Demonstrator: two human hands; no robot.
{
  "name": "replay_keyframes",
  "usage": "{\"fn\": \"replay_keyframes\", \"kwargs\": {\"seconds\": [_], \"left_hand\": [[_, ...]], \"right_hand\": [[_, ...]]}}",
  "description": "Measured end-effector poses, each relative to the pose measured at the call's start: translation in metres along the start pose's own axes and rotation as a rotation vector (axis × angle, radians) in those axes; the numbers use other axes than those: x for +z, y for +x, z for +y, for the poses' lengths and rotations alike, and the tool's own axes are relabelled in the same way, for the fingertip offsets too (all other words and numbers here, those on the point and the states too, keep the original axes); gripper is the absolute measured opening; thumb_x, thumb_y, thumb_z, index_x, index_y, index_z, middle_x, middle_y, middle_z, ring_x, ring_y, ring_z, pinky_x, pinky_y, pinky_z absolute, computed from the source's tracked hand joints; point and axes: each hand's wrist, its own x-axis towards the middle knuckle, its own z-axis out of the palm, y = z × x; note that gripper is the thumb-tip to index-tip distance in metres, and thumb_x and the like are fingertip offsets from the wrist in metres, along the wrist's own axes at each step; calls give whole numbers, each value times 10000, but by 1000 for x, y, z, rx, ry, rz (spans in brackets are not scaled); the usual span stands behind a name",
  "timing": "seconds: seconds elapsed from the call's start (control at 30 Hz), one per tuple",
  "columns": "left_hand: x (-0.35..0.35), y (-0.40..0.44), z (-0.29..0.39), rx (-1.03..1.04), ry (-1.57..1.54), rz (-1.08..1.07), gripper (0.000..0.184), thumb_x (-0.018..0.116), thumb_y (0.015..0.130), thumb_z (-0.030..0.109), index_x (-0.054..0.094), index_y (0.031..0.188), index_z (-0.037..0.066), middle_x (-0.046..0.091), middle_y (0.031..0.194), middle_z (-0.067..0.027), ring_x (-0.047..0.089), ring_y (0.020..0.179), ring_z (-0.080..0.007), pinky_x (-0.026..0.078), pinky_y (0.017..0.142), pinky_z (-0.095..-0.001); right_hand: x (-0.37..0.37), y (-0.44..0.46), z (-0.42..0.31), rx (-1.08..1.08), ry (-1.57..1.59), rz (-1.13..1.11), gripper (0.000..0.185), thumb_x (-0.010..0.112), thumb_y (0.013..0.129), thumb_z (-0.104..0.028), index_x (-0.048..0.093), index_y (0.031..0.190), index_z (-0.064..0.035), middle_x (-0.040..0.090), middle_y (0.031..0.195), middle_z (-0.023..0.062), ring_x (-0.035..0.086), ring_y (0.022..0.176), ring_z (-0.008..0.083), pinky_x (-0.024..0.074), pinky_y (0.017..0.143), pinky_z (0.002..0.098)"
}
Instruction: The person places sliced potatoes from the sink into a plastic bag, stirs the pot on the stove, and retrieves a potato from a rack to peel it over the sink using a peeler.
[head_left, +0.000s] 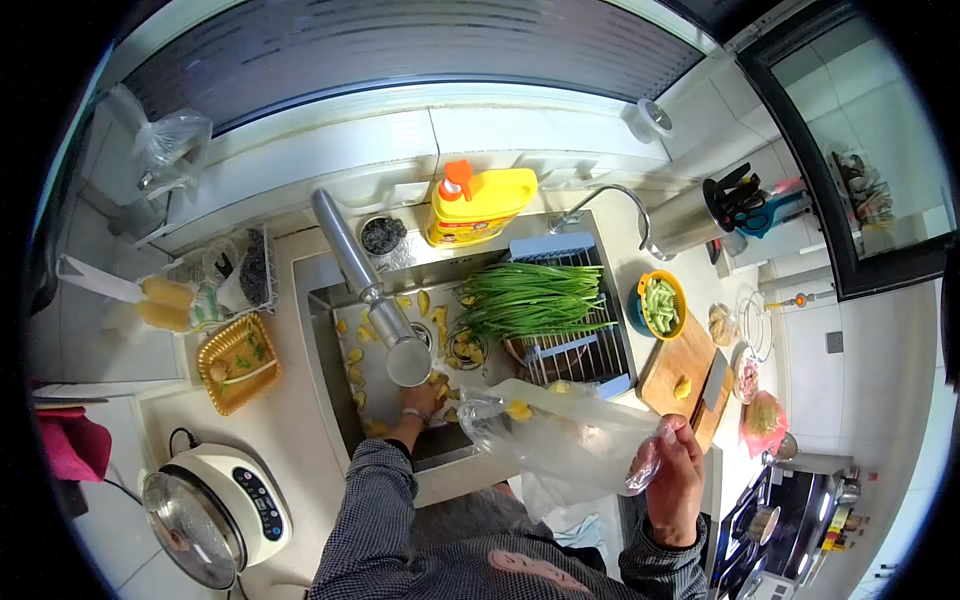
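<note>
My right hand (676,480) pinches the rim of a clear plastic bag (590,440), which stretches left across the sink's front edge. A few yellow bits show in the bag. My left hand (424,400) reaches down into the steel sink (330,400), just below the tap head (408,362), which partly hides it. Its fingers are curled around yellow peels at the sink bottom. More yellow peels (356,375) lie scattered over the basin. A bunch of green chives (540,300) rests on a drying rack (585,355) over the sink's right side.
A yellow detergent bottle (482,208) stands behind the sink. Right of it are a yellow colander (680,300) of cut green vegetable, a cutting board (668,372) and a knife (714,382). On the left stand a yellow basket (212,385) and an electric cooker (240,490).
</note>
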Motion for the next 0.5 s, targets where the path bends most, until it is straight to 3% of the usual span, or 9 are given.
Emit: {"fn": "replay_keyframes", "kwargs": {"seconds": [0.1,0.17,0.27,0.3,0.37,0.4,0.47,0.5], "left_hand": [[15,-4,4,-104,-62,85,525,726,755,323,531,1242,309,490,1295,-87,461,1219,-363,437,928,-546],[75,28,-26,71,244,12,435,714,755,264,573,1167,266,554,1208,-112,484,1200,-341,444,936,-516],[108,35,-55,177,188,114,419,717,738,215,582,1135,234,554,1175,-141,480,1187,-376,443,938,-502],[82,20,-46,173,191,116,419,717,738,215,582,1135,234,554,1175,-141,480,1187,-376,443,938,-502],[-2,-23,-16,21,-207,-42,404,720,718,170,574,1094,192,554,1120,-152,496,1121,-404,445,918,-479],[-6,-27,-21,18,-202,-41,404,720,718,170,574,1094,192,554,1120,-152,496,1121,-404,445,918,-479],[-12,-33,-37,179,-446,285,443,772,676,180,532,1044,123,526,1032,-215,514,1009,-387,441,869,-474],[-29,-45,-31,178,-441,287,443,772,676,180,532,1044,123,526,1032,-215,514,1009,-387,441,869,-474]], "right_hand": [[2,0,-2,20,7,-18,120,483,952,-131,496,1039,-49,564,711,71,548,616,144,468,566,268],[0,1,1,22,27,-39,120,482,952,-129,496,1041,-51,566,721,70,549,621,143,470,565,267],[-3,1,3,31,45,-63,121,482,951,-126,498,1046,-53,567,740,68,550,633,140,472,558,266],[-4,2,3,38,41,-68,122,481,951,-126,499,1049,-55,568,749,65,551,640,139,473,551,266],[-8,5,7,40,42,-85,124,482,952,-130,500,1052,-58,569,756,64,552,645,138,473,545,269],[-9,5,8,41,40,-98,126,482,952,-133,501,1054,-60,570,764,64,554,651,137,474,539,271],[-9,6,9,59,54,-116,126,485,952,-135,501,1056,-64,571,767,63,554,652,136,475,541,273],[-9,7,9,75,61,-133,127,487,952,-137,501,1058,-69,573,769,63,555,653,136,475,544,274]]}}
